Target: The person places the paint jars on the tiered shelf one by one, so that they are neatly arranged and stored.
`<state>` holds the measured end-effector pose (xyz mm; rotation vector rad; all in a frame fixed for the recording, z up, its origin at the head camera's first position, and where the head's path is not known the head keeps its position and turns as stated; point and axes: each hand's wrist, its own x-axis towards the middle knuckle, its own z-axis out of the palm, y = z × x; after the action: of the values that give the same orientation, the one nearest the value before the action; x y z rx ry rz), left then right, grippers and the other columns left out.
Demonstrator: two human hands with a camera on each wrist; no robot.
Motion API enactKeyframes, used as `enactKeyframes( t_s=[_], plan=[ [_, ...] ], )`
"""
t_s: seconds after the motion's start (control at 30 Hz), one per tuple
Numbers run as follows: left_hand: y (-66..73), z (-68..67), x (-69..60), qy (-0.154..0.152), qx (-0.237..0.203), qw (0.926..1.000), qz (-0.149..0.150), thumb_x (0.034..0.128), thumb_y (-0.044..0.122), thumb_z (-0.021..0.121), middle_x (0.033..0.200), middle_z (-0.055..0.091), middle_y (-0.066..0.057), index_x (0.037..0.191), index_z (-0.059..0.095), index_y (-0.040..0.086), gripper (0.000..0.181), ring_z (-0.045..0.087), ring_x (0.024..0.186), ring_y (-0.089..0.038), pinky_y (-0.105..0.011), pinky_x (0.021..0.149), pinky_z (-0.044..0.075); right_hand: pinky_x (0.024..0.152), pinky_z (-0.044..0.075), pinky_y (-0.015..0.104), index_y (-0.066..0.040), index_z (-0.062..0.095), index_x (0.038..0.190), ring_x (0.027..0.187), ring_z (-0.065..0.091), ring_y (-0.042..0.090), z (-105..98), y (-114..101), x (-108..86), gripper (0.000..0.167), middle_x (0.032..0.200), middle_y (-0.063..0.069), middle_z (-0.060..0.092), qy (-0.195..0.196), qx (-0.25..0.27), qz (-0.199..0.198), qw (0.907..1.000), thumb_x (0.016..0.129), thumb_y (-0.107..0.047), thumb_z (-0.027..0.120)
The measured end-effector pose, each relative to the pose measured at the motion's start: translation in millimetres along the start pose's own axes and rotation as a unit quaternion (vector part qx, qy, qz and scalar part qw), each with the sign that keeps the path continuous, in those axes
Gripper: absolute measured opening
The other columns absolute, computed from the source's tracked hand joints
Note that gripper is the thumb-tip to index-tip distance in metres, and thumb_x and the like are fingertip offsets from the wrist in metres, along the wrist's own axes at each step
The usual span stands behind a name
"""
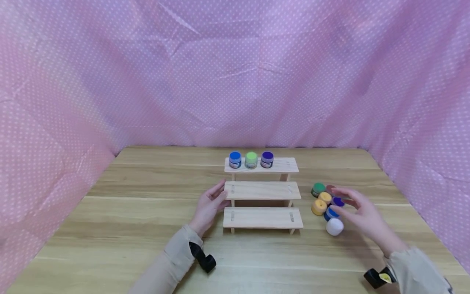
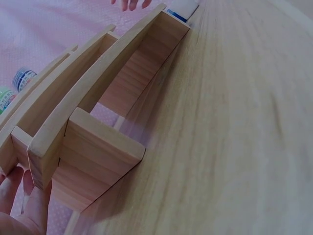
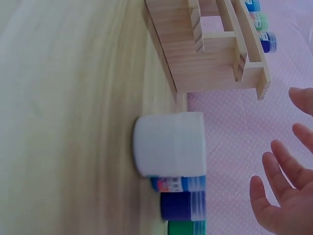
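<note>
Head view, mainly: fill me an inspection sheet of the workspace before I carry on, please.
Surface: wood-grain table, flat.
Job's things: three-tier wooden stand, upright; on its top tier, left to right, blue jar, light green jar, purple jar. Clustered right of the stand: green jar, two yellow jars, second purple jar, second blue jar, white jar, and a reddish-brown lid, partly hidden.
Clutter: nothing seen.
Left hand: holds the stand's left end.
Right hand: over the cluster, fingers parted, holding nothing.
Cables: nothing seen.
Surroundings: pink dotted cloth behind and at both sides.
</note>
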<state>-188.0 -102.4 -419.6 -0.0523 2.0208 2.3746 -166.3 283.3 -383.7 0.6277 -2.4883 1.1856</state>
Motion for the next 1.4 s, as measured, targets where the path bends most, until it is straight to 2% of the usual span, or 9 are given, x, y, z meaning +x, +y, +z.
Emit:
enactKeyframes(
  t_s=[0.2,0.37,0.53,0.63,0.77,1.13,1.23,1.4],
  plan=[
    [-0.4,-0.1,-0.6,0.004,-0.007,1.0000,0.003,0.0947,0.001,0.052,0.143,0.044,-0.021,0.141,0.040,0.001,0.048,0.055,0.119,-0.026,-0.042,0.094,0.052,0.083,0.040,0.000,0.006,0.057,0.118,0.100,0.046,-0.016,-1,6,-12.2,0.045,0.109,-0.028,0.052,-0.015,-0.025,0.001,0.9996,0.076,0.004,0.074],
    [-1.0,-0.7,-0.3,-0.001,-0.003,1.0000,0.009,0.0948,0.003,0.053,0.143,0.043,-0.021,0.141,0.041,0.003,0.048,0.055,0.120,-0.029,-0.042,0.095,0.051,0.080,0.042,0.001,0.001,0.058,0.120,0.099,0.046,-0.016,-4,8,-20.7,0.044,0.111,-0.022,0.055,-0.032,-0.046,0.036,0.9978,0.079,-0.004,0.074],
    [-1.9,-1.9,-2.5,-0.003,0.001,1.0000,0.001,0.0954,0.004,0.052,0.144,0.042,-0.020,0.142,0.040,0.004,0.048,0.052,0.123,-0.032,-0.041,0.095,0.050,0.079,0.042,0.002,0.001,0.058,0.120,0.097,0.044,-0.018,-3,10,-27.0,0.043,0.110,0.009,0.063,-0.040,-0.057,0.062,0.9957,0.081,-0.007,0.074],
    [-1.3,-2.3,-3.8,-0.003,-0.001,1.0000,-0.004,0.0958,0.005,0.052,0.145,0.042,-0.019,0.142,0.040,0.004,0.048,0.052,0.124,-0.032,-0.040,0.095,0.051,0.078,0.043,0.003,0.001,0.058,0.120,0.096,0.045,-0.018,-3,12,-29.6,0.042,0.109,0.019,0.062,-0.043,-0.059,0.067,0.9951,0.081,-0.007,0.073],
    [0.0,-1.8,-4.0,-0.007,-0.001,1.0000,-0.001,0.0959,0.005,0.052,0.145,0.042,-0.020,0.142,0.039,0.003,0.048,0.052,0.123,-0.031,-0.041,0.096,0.050,0.076,0.046,0.007,-0.001,0.059,0.119,0.095,0.046,-0.017,-3,15,-32.6,0.040,0.107,0.013,0.064,-0.044,-0.062,0.069,0.9947,0.081,-0.007,0.073],
    [0.2,1.2,-2.6,0.001,0.004,1.0000,0.005,0.0959,0.003,0.051,0.142,0.044,-0.021,0.141,0.040,0.001,0.047,0.052,0.123,-0.033,-0.043,0.096,0.050,0.073,0.052,0.013,0.001,0.060,0.116,0.090,0.054,-0.012,-2,23,-39.9,0.038,0.104,-0.023,0.058,-0.058,-0.044,0.071,0.9948,0.081,-0.005,0.073],
    [0.1,1.6,-2.4,0.005,0.003,1.0000,0.004,0.0958,0.003,0.052,0.142,0.045,-0.021,0.141,0.040,0.001,0.047,0.053,0.122,-0.031,-0.043,0.096,0.050,0.072,0.053,0.014,0.001,0.061,0.114,0.089,0.055,-0.011,-2,23,-39.6,0.035,0.102,-0.023,0.059,-0.060,-0.042,0.070,0.9949,0.081,-0.005,0.072],
    [-0.4,0.8,-1.6,0.005,0.000,1.0000,0.008,0.0956,0.003,0.052,0.142,0.044,-0.021,0.141,0.041,0.001,0.047,0.054,0.121,-0.030,-0.042,0.095,0.051,0.071,0.054,0.017,-0.001,0.064,0.109,0.086,0.056,-0.011,-1,20,-37.3,0.029,0.099,-0.010,0.064,-0.070,-0.054,0.079,0.9929,0.081,-0.007,0.072]
  ],
)
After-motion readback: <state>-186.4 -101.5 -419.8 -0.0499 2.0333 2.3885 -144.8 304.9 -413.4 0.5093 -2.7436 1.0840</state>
